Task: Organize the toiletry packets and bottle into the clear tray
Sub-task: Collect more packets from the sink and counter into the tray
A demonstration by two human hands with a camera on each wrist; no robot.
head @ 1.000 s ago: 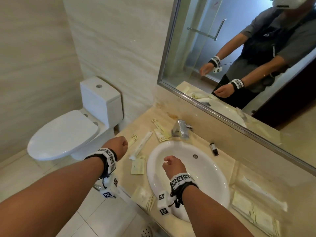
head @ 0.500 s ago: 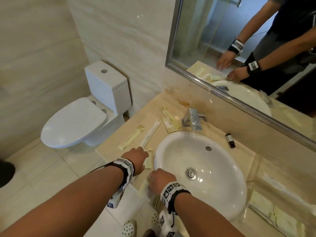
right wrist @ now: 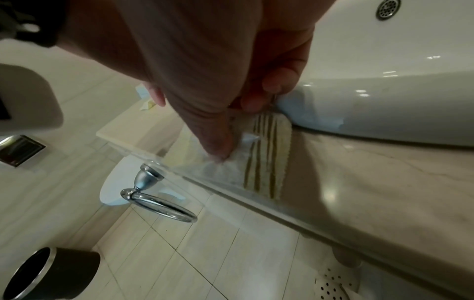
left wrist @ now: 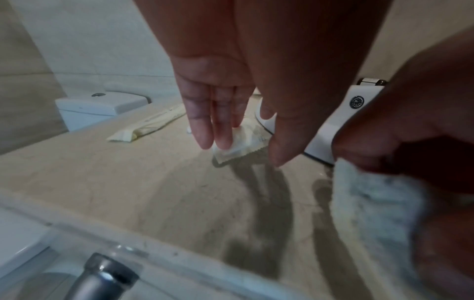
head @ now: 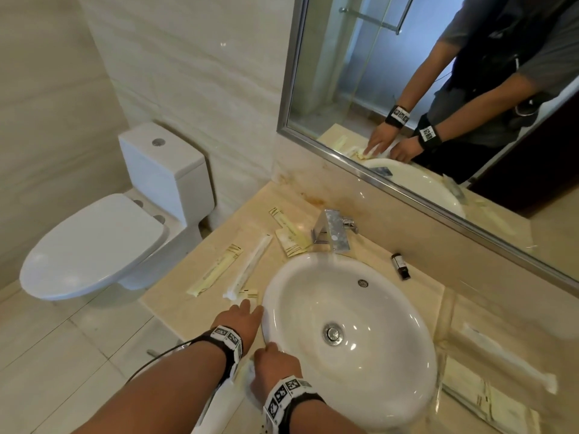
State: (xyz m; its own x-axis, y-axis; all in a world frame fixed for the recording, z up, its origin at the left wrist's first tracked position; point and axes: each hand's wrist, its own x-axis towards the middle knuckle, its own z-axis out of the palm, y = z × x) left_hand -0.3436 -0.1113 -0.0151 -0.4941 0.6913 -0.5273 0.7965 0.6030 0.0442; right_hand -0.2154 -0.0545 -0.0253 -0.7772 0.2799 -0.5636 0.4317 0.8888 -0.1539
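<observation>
On the marble counter (head: 200, 308), the left hand (head: 241, 321) lies with fingers straight, tips pressing a small cream packet (left wrist: 238, 142) beside the basin (head: 347, 333) rim. The right hand (head: 275, 368) pinches a striped packet (right wrist: 266, 162) at the counter's front edge. The dark bottle (head: 400, 266) lies behind the basin; the clear tray (head: 451, 399) sits far right.

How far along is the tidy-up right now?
Done: the clear tray already holds some packets. In hand: the right hand pinches a striped packet at the counter edge; the left hand touches a small sachet. Left: long packets and the dark bottle.
</observation>
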